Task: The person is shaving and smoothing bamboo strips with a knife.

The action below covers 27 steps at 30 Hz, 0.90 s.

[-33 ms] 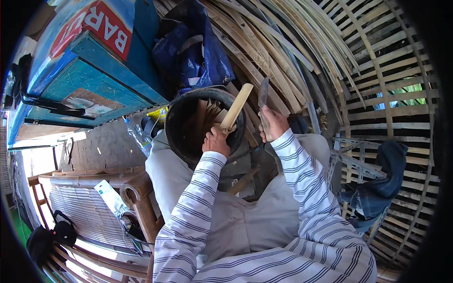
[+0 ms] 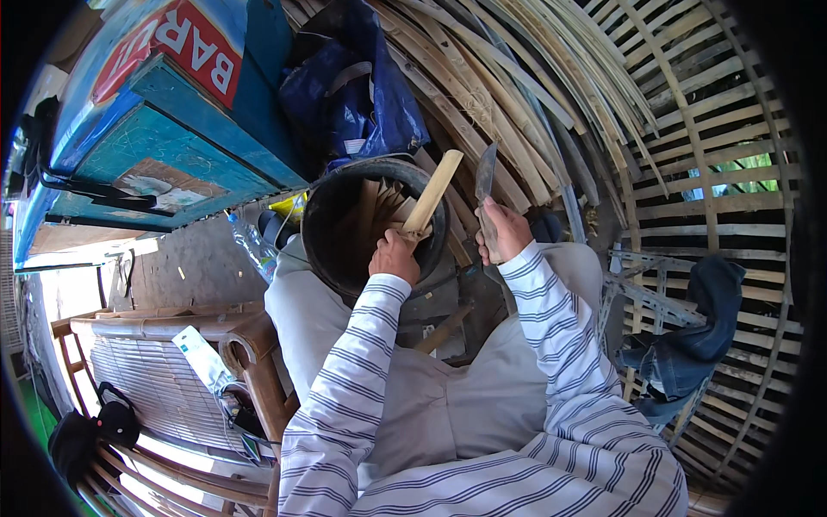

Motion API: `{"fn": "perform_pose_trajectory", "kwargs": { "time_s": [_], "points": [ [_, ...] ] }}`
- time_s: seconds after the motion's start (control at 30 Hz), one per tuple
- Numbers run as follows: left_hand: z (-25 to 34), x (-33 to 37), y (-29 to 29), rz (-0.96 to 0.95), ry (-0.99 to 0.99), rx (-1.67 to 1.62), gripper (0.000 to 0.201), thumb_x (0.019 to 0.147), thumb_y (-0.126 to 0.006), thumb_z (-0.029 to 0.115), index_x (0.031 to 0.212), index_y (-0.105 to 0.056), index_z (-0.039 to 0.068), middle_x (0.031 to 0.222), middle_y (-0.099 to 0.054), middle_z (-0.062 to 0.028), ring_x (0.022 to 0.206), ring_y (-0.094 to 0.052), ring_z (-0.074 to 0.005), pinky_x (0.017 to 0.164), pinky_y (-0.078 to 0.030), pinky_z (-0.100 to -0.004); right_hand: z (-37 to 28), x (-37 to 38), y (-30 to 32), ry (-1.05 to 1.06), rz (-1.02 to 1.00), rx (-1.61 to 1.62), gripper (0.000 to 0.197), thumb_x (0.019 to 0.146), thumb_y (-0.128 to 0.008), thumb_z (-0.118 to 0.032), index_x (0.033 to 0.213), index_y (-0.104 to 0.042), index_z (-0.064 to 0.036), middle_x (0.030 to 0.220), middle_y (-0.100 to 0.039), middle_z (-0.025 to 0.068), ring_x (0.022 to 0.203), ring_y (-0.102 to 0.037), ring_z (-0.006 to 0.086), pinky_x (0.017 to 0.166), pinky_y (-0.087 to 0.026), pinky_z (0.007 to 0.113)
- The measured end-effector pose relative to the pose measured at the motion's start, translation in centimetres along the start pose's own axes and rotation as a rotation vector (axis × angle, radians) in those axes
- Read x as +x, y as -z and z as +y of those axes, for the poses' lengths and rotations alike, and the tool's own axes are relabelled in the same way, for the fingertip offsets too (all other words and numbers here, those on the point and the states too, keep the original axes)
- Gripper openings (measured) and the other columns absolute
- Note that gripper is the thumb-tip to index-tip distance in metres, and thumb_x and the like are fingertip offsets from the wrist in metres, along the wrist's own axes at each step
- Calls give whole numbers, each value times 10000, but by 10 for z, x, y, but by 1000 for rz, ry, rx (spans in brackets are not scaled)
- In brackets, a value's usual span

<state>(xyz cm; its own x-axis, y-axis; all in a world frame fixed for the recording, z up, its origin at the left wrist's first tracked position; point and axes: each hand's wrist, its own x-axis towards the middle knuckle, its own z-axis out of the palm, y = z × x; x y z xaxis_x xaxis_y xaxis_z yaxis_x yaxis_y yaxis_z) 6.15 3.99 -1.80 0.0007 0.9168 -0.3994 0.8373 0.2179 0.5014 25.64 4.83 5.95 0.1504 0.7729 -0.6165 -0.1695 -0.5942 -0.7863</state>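
Note:
My left hand [image 2: 394, 258] is closed around the lower end of a pale bamboo strip [image 2: 435, 188], which slants up and to the right over the rim of a black bucket [image 2: 317, 258]. Thin bamboo shavings [image 2: 389, 205] lie inside that bucket, which stands between my knees. To the right, my right hand [image 2: 506, 231] grips a knife [image 2: 486, 172] by its handle, the blade pointing up and away from me. Blade and strip are apart, with a small gap between them.
Long bamboo strips [image 2: 482, 95] are piled at the back, beside a blue plastic bag [image 2: 379, 121]. A blue box [image 2: 207, 129] stands at far left, above a bamboo bench [image 2: 155, 327]. Dark cloth [image 2: 706, 319] hangs on a rack by the slatted wall [image 2: 732, 233] at right.
My right hand and the knife have shifted very slightly to the right. My left hand and the bamboo strip stay almost in place.

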Motion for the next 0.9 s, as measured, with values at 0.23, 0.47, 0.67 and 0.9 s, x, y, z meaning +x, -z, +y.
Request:
{"fn": "perform_pose_trajectory", "kwargs": {
  "time_s": [0.23,0.47,0.67,0.9],
  "points": [
    [-2,11,38,-554,-27,-1050,324,885,-560,91,1181,-504,-27,893,-655,-127,745,-654,-197,707,-542,-311,11,15,6,68,35,-61,315,834,-707,-298,916,-558,-33,650,-587,53,453,-533,130,417,-460,278],
    [9,4,24,-554,-81,-1300,375,885,-648,184,1179,-520,-10,946,-653,-86,843,-632,-159,760,-513,-294,8,43,-24,255,7,-158,434,746,-791,-267,999,-577,12,832,-649,82,688,-629,136,614,-543,275],
    [3,6,16,-572,-58,-1164,429,865,-690,219,1197,-544,-10,994,-636,-46,883,-612,-134,789,-485,-268,8,46,-39,310,10,-434,625,656,-788,-239,1177,-561,19,1032,-662,145,961,-641,239,892,-478,325],
    [-2,10,47,-609,-131,-1028,436,889,-657,272,1186,-576,-36,1018,-655,-79,962,-606,-156,813,-491,-302,2,48,-31,403,140,-605,557,611,-756,-222,1089,-580,1,1018,-648,208,969,-623,339,887,-480,376]
  ]
}}
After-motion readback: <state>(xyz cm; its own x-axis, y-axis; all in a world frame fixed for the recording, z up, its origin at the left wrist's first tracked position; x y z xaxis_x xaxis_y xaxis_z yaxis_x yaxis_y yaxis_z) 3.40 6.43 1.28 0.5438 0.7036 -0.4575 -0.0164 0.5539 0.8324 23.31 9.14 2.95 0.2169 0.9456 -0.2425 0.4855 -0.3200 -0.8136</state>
